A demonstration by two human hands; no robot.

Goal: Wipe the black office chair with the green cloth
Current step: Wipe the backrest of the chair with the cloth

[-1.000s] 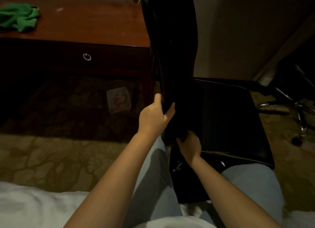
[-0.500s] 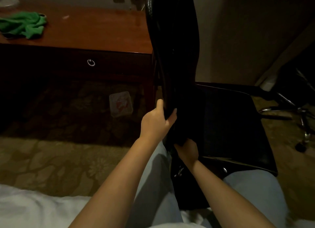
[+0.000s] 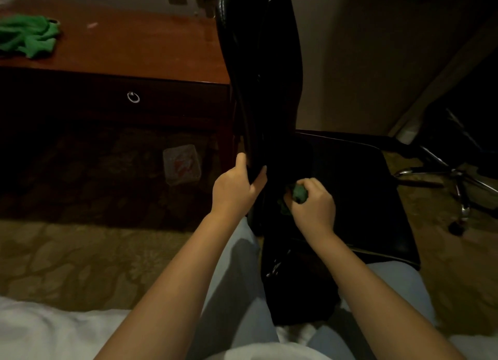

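Nearest: white bedding (image 3: 40,332) at the bottom edge, with the person's light-trousered legs (image 3: 237,279) either side of the chair's lower frame.
Right hand (image 3: 310,208): fingers curled round the bunched green cloth (image 3: 297,194); a tuft shows above the knuckles and more hangs below the palm.
Left hand (image 3: 237,187): clamped on the near edge of the backrest (image 3: 258,63), thumb on one face and fingers wrapped round the other, apparently steadying it.
Task's thing: the black office chair (image 3: 272,111) is right at both grips. Its backrest rises edge-on just above the left hand, and its seat (image 3: 350,192) spreads to the right of and beyond the right hand.
Cloth against chair: held at the crease where backrest meets seat. It is too dark to tell whether it presses on the leather.
Step in hand: by my reading, wiping the low part of the backrest near the seat joint.
Next move: likely a firm stroke up the backrest or out across the seat, the left hand bracing the chair so it does not swivel.
Beyond the left hand: a pale packet (image 3: 182,164) on the patterned carpet (image 3: 67,252).
Farther left: a wooden desk (image 3: 134,44) with a ring pull (image 3: 133,97); another green rag (image 3: 27,35) lies on it, well apart from both hands.
Far right: a chrome chair base (image 3: 458,176).
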